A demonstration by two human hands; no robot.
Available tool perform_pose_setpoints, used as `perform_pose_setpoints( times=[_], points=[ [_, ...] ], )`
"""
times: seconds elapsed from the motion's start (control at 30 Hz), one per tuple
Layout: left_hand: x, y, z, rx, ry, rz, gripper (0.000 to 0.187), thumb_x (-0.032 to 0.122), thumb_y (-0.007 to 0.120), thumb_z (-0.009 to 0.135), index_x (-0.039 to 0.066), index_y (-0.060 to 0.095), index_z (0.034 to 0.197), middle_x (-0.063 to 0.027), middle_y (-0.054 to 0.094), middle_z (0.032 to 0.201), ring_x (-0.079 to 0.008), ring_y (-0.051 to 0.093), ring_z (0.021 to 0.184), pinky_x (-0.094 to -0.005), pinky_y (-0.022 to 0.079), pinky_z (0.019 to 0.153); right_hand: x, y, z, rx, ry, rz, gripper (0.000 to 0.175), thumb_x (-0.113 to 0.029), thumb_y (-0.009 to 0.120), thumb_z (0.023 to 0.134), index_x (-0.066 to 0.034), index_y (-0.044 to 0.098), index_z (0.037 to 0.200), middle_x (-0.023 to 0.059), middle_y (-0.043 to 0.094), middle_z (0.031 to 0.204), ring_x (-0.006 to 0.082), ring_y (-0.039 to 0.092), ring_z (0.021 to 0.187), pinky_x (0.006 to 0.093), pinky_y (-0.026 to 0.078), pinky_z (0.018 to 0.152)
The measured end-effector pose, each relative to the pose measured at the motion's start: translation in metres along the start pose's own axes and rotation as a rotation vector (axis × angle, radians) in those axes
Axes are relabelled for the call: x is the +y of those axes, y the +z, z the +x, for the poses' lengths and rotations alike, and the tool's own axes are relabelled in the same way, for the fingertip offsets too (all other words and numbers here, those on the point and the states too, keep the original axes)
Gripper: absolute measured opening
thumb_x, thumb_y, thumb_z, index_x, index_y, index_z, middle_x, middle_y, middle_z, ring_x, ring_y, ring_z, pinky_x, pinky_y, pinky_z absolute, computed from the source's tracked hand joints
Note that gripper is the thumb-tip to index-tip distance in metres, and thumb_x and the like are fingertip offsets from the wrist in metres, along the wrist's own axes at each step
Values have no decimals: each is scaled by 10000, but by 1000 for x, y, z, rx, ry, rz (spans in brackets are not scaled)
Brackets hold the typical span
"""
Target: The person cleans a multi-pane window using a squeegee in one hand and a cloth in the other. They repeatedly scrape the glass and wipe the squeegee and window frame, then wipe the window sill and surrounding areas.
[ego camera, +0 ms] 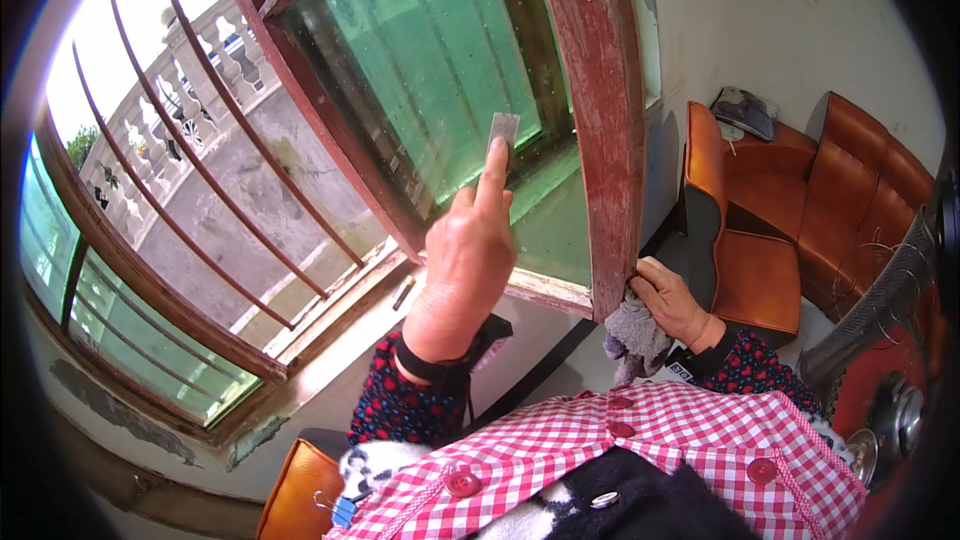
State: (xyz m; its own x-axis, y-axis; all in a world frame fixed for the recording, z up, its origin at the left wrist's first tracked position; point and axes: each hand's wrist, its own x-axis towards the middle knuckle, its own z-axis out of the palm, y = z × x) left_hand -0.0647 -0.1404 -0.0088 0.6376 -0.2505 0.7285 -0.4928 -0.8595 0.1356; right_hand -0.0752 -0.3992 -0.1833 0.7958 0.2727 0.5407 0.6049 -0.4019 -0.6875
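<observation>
My left hand [472,262] holds a small flat scraper blade [503,132] against the green-tinted pane [420,67] of an open window sash, with the index finger extended along it. My right hand [671,302] grips a grey cloth [636,334] at the lower corner of the sash's worn red wooden frame [606,127]. Part of the blade is hidden under the fingers.
Rusty bars [217,157] cross the window opening on the left. A small dark and yellow object [403,292] lies by the sill. Orange-brown chairs [757,277] stand at right, near a dark mesh item [862,307] and metal pots [896,412]. Another orange seat [296,491] is at lower left.
</observation>
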Motion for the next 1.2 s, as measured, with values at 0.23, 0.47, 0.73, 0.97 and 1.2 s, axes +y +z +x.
perform_pose_setpoints(
  times=[0.23,0.47,0.73,0.97,1.2],
  points=[
    [-12,-3,12,263,81,-57,513,71,555,901,103,428,1397,-225,626,752,-375,633,667,-461,492,572,0,3,-2,26,18,33,236,-142,516,962,-5,574,1145,155,579,947,292,585,864,319,462,785],
    [-6,-11,11,271,34,-106,529,85,549,909,117,396,1414,-247,619,739,-408,627,684,-484,482,605,-3,5,1,1,62,81,220,-120,499,968,6,571,1133,117,564,935,225,560,856,289,444,793],
    [-19,-9,5,145,-6,-72,491,84,543,911,99,424,1387,-255,633,813,-416,632,725,-484,499,620,-4,5,0,-12,76,64,214,-127,492,970,9,572,1116,107,561,937,215,562,868,290,446,805],
    [-20,-11,15,214,15,-11,523,91,554,909,110,393,1406,-239,631,774,-407,631,703,-485,493,609,-2,3,0,-36,89,38,186,-124,489,968,15,571,1060,103,557,928,219,558,858,296,446,794],
    [-32,-3,16,296,56,-103,527,74,544,906,103,394,1410,-242,629,786,-399,632,710,-471,489,601,-7,4,1,-44,35,45,189,-127,501,964,7,572,1077,120,548,898,242,553,823,310,447,760]
  ],
)
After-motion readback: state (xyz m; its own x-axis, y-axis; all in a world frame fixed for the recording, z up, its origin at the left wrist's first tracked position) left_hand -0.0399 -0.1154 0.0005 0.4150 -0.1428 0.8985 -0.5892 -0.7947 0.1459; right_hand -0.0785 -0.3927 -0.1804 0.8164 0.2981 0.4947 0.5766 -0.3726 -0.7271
